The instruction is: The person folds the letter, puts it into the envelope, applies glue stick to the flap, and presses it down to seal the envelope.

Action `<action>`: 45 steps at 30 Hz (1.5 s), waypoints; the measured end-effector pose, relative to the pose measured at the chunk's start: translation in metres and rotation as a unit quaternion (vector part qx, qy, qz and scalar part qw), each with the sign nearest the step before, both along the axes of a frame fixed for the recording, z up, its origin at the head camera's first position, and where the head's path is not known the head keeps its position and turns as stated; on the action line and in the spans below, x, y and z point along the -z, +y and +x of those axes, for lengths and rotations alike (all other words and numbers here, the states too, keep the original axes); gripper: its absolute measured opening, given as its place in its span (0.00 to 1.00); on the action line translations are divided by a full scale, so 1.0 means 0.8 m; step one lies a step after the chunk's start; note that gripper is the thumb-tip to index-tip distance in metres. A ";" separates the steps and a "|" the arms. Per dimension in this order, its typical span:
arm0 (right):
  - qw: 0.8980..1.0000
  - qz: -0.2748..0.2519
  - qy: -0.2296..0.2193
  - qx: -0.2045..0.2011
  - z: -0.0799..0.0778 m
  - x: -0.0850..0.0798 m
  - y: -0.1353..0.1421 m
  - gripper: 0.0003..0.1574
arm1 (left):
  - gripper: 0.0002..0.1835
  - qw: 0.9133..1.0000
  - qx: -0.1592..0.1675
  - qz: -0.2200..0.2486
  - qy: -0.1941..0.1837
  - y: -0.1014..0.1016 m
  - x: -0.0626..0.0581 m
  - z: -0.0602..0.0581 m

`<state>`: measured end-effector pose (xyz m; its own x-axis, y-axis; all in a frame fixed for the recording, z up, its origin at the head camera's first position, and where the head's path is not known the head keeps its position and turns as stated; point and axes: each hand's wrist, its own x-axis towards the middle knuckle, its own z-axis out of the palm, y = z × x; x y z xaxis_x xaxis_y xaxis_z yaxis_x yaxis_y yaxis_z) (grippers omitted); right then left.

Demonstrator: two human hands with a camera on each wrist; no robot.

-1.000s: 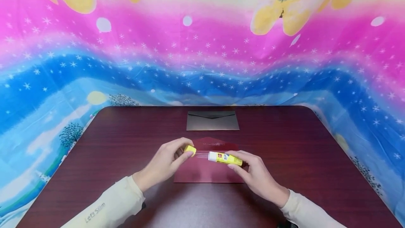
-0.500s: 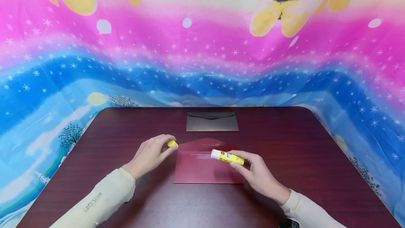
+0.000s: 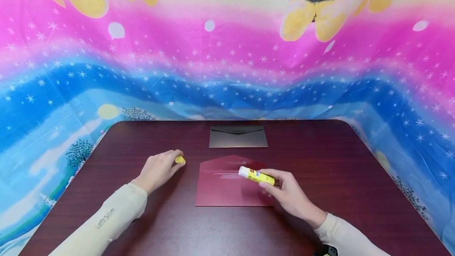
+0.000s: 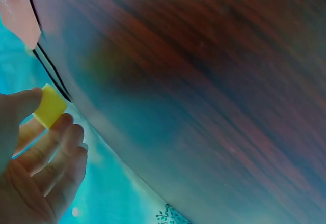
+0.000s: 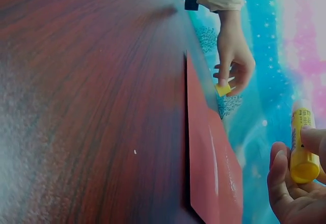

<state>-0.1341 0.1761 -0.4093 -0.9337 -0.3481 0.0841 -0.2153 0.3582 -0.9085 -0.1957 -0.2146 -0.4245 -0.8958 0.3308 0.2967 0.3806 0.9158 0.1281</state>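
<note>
My right hand [image 3: 289, 192] holds a yellow glue stick [image 3: 261, 176] between thumb and fingers, its white end pointing left, over the right part of a red envelope [image 3: 224, 191]. The envelope lies on the table with its flap spread toward the back; a shiny wet-looking patch shows on the flap. Left of the envelope, my left hand [image 3: 158, 171] pinches the small yellow cap [image 3: 180, 160] between thumb and fingertips. In the left wrist view the cap [image 4: 50, 106] sits between thumb and index finger, the other fingers loosely bent. The right wrist view shows the glue stick's yellow base [image 5: 304, 168] toward the camera.
A dark grey envelope [image 3: 239, 137] with its flap down lies near the back edge of the dark red-brown table [image 3: 305, 141]. Behind the table hangs a colourful printed cloth [image 3: 227, 58]. A dark watch [image 3: 328, 250] is on the right wrist.
My left hand has moved left with the cap, away from the glue stick and off the envelope. The glue stick in my right hand has shifted slightly right and tilted a little.
</note>
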 end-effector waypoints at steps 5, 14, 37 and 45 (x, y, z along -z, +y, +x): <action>1.000 -0.004 0.000 -0.005 0.000 0.003 0.001 0.22 | 0.13 0.999 -0.008 -0.020 -0.037 -0.003 0.002 -0.004; 1.000 -0.004 0.008 -0.010 0.001 0.006 0.004 0.22 | 0.13 0.998 -0.010 -0.047 -0.051 -0.001 0.006 -0.003; 1.000 -0.002 -0.002 -0.009 0.000 0.004 0.006 0.22 | 0.22 0.998 -0.019 -0.030 -0.061 -0.001 0.000 0.005; 1.000 -0.006 0.000 -0.009 0.000 0.001 0.007 0.23 | 0.22 1.000 -0.018 0.004 -0.010 0.011 -0.016 0.014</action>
